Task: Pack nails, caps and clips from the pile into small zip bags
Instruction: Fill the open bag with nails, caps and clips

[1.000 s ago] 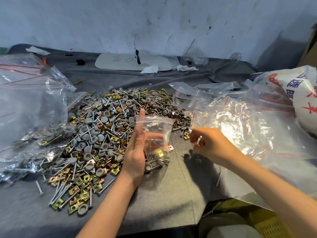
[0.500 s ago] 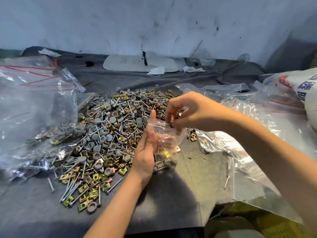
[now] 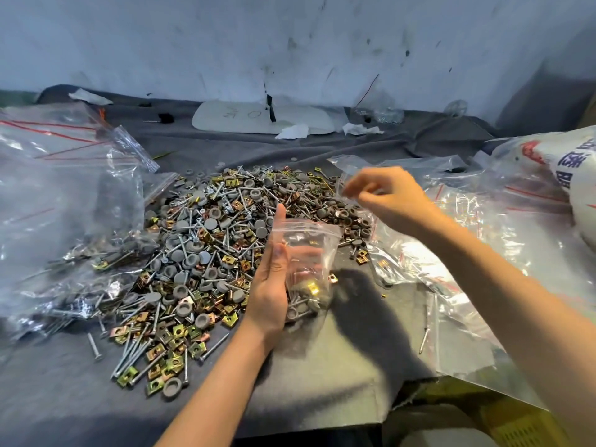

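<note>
I'm seeing the left grip (image 3: 272,285) holding the small zip bag (image 3: 317,233) upright at the near right edge of the pile (image 3: 219,240). Its fingers are curling round the back of the bag, whose mouth is gaping at the top. Nails, grey caps and a yellow clip are lying in the bag's bottom. The right grip (image 3: 387,195) is hanging over the pile's far right edge, beyond the bag's mouth. Its fingers are curled and blurred, and I cannot tell whether they are pinching anything.

On the left, a large clear bag (image 3: 64,188) is slumping on the desk (image 3: 322,366), with nails and clips showing through its lower part. On the right, a heap of empty zip bags (image 3: 483,246) is spreading over the desk edge beside a white printed sack (image 3: 574,175). One loose clip (image 3: 333,278) is lying just beside the held bag.
</note>
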A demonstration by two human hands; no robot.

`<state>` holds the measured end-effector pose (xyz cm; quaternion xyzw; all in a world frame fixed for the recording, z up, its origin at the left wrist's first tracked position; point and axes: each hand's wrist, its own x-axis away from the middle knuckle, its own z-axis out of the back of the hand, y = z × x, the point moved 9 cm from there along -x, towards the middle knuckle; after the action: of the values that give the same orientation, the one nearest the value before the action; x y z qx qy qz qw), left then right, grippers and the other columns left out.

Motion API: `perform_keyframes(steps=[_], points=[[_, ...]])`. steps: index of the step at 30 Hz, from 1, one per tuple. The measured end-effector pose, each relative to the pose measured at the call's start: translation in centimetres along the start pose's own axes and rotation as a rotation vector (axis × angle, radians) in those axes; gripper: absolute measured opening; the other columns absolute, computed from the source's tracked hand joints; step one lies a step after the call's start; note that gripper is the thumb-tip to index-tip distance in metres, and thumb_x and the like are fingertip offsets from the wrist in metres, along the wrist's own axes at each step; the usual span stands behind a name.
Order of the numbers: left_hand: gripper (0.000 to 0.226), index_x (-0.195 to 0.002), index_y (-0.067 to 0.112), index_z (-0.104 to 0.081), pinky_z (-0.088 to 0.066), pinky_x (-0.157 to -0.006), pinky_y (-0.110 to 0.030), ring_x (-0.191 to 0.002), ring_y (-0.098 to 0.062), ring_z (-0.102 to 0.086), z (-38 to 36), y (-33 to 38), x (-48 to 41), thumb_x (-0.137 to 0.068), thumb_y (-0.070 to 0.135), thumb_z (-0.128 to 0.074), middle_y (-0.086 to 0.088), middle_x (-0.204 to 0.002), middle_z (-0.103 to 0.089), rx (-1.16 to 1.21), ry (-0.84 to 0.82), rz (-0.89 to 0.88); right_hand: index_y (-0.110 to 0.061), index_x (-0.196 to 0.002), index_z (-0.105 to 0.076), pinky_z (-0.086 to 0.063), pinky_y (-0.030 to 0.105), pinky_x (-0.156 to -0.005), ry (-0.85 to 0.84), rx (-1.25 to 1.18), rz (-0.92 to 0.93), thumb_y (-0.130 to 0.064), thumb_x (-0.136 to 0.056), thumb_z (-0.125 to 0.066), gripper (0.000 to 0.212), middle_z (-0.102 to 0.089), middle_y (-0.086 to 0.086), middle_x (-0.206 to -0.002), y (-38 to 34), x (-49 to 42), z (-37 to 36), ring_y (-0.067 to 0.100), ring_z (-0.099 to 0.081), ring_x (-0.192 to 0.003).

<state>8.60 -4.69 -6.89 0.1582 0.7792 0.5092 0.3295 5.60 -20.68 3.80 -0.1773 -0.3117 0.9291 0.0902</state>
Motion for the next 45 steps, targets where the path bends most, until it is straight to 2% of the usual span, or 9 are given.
perform_keyframes(steps=[6, 12, 18, 23, 25, 29, 33, 39, 45], points=[[0.046, -0.122, 0.077, -0.036, -0.058, -0.076, -0.036, -0.096, -0.022, -0.07, 0.4, -0.1, 0.1, -0.096, 0.041, -0.026, -0.01, -0.116, -0.069, -0.065, 0.037, -0.014, -0.014, -0.107, -0.068, -0.047, 0.033, -0.082, -0.174, 0.504, -0.049, -0.01, -0.086, -0.064, 0.022, -0.065, 0.006, -0.107, 7.4, 1.6, -5.9, 0.024, -0.057, -0.1], [0.054, -0.15, 0.038, -0.022, -0.059, -0.079, -0.046, -0.096, -0.02, -0.07, 0.5, -0.7, 0.1, -0.096, 0.04, -0.023, -0.016, -0.124, -0.063, -0.081, 0.013, 0.024, -0.011, -0.099, -0.063, -0.049, 0.038, -0.074, -0.105, 0.609, 0.02, -0.008, -0.087, -0.062, 0.013, -0.066, 0.008, -0.098, 6.7, 1.2, -5.6, 0.027, -0.058, -0.092], [0.062, -0.153, 0.012, -0.02, -0.058, -0.07, -0.029, -0.092, -0.015, -0.071, 0.6, -0.9, 0.3, -0.098, 0.04, -0.023, -0.008, -0.116, -0.068, -0.066, 0.037, 0.058, -0.018, -0.084, -0.068, -0.052, 0.016, -0.07, 0.224, -0.27, -0.024, -0.003, -0.081, -0.071, 0.016, -0.072, 0.002, -0.084, 2.2, 1.7, -0.7, 0.014, -0.067, -0.077], [0.1, -0.149, -0.006, -0.021, -0.058, -0.075, -0.033, -0.088, -0.016, -0.07, 0.2, -0.7, 0.3, -0.078, 0.062, -0.043, 0.001, -0.099, -0.074, -0.032, 0.012, 0.097, -0.015, -0.084, -0.072, -0.055, 0.025, -0.075, -0.056, -0.343, 0.168, -0.002, -0.079, -0.073, 0.013, -0.073, 0.0, -0.081, -5.2, 2.2, -1.8, 0.011, -0.069, -0.078], [0.101, -0.149, 0.0, -0.027, -0.058, -0.075, -0.033, -0.089, -0.016, -0.07, 0.1, -0.6, 0.3, -0.077, 0.068, -0.047, -0.003, -0.104, -0.072, 0.008, 0.035, 0.106, -0.01, -0.087, -0.073, -0.055, 0.029, -0.076, -0.124, -0.229, 0.188, -0.003, -0.08, -0.073, 0.01, -0.072, 0.001, -0.083, -5.8, 2.4, -2.9, 0.012, -0.067, -0.078], [0.039, -0.136, 0.046, -0.031, -0.057, -0.073, -0.027, -0.088, -0.011, -0.07, -0.1, 0.2, 0.6, -0.097, 0.041, -0.03, -0.014, -0.112, -0.067, 0.04, 0.05, 0.029, -0.009, -0.089, -0.074, -0.055, 0.031, -0.076, -0.137, -0.159, 0.163, -0.008, -0.083, -0.071, 0.007, -0.072, 0.001, -0.084, -5.1, 2.5, -3.2, 0.012, -0.066, -0.079], [0.04, -0.133, 0.051, -0.036, -0.057, -0.082, -0.037, -0.099, -0.019, -0.068, -0.2, 0.4, 0.6, -0.096, 0.038, -0.028, -0.026, -0.13, -0.057, 0.045, 0.019, 0.026, -0.019, -0.082, -0.076, -0.052, 0.027, -0.073, -0.139, -0.183, 0.134, -0.029, -0.085, -0.07, 0.012, -0.071, -0.007, -0.09, -4.6, 2.7, -3.0, 0.007, -0.065, -0.083], [0.046, -0.134, 0.054, -0.031, -0.057, -0.072, -0.028, -0.094, -0.013, -0.07, 0.1, 0.3, 0.2, -0.088, 0.056, -0.032, -0.006, -0.118, -0.067, -0.007, 0.007, -0.01, -0.036, -0.083, -0.075, -0.048, 0.032, -0.088, -0.268, -0.139, 0.077, -0.07, -0.07, -0.06, 0.039, -0.064, -0.019, -0.109, -3.5, 2.8, -3.7, -0.002, -0.06, -0.101], [0.042, -0.136, 0.044, -0.028, -0.057, -0.072, -0.025, -0.094, -0.011, -0.07, -0.2, 0.5, 0.1, -0.094, 0.041, -0.025, -0.009, -0.121, -0.063, -0.044, -0.016, -0.006, -0.029, -0.085, -0.071, -0.057, 0.045, -0.079, -0.329, -0.128, 0.038, -0.029, -0.079, -0.074, 0.006, -0.072, -0.008, -0.095, -2.4, 2.7, -3.5, 0.006, -0.068, -0.083]])
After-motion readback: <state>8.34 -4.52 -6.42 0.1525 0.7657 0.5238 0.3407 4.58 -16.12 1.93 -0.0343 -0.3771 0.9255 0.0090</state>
